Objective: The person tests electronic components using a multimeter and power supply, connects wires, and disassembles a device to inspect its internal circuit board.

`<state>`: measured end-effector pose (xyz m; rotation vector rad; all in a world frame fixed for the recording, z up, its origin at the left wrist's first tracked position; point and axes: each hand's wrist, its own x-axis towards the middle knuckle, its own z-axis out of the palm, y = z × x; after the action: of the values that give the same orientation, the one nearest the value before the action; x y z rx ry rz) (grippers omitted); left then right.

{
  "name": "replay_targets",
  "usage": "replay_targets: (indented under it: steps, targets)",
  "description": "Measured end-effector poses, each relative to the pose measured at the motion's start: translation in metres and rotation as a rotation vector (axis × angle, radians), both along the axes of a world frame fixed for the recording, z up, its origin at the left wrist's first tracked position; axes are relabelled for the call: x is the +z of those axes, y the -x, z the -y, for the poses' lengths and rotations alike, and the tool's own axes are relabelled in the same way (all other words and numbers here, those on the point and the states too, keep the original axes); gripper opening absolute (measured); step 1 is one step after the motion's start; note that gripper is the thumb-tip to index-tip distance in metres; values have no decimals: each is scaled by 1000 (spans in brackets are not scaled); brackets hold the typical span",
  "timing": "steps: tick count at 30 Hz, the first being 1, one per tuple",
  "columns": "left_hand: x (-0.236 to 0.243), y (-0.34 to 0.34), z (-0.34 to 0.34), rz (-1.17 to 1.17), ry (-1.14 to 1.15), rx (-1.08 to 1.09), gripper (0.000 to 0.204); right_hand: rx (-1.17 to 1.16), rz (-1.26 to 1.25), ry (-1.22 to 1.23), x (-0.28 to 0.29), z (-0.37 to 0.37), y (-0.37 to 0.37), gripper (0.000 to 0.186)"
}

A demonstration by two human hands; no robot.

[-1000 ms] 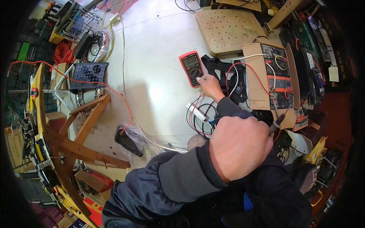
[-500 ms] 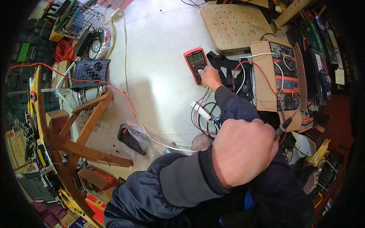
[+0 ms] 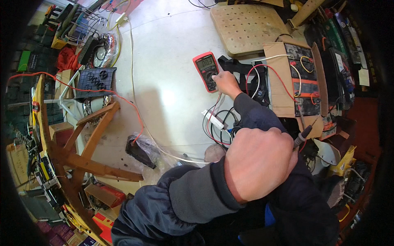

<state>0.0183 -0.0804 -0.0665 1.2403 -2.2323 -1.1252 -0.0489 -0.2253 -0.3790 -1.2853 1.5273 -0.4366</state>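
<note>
A red and black digital multimeter (image 3: pixel 206 72) lies on the pale floor with its display lit. My right hand (image 3: pixel 227 83) reaches over its lower right edge, fingers closed at the rotary dial. Closer in, my left hand (image 3: pixel 260 162) crosses over my right forearm, back of the hand up. It is closed around the test probes (image 3: pixel 302 135), whose dark grip and thin tips stick out on the right. Most of the probes is hidden by the fist. Right of the tips sits an open cardboard box with black and orange batteries (image 3: pixel 305 88), joined by white, red and yellow wires.
A perforated tan board (image 3: pixel 248 30) lies beyond the multimeter. Black straps (image 3: pixel 242 67) and a white power strip (image 3: pixel 212 119) with coiled cables lie near my right arm. At left stand a wooden frame (image 3: pixel 90 143) and a black tray in clear plastic (image 3: pixel 139 152).
The whole view has shifted slightly, so most things sit a little further left. The multimeter's display shows a different reading. Both hands keep their holds.
</note>
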Motion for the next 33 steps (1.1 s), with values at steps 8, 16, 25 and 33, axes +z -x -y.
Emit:
replay_targets:
  steps: [8, 16, 25, 33]
  targets:
    - [1, -5, -1, 44, -18, 15, 33, 32, -242, 54, -38, 12, -28, 37]
    - [-1, -5, 5, 46, -17, 2, 34, 63, -319, 216, -52, 12, -31, 37]
    - [-2, -5, 5, 27, -32, 7, 33, 25, -275, 48, -38, 12, -34, 32]
    - [-1, -6, 6, 20, -39, 3, 33, 3, -172, -51, -30, 14, -34, 35]
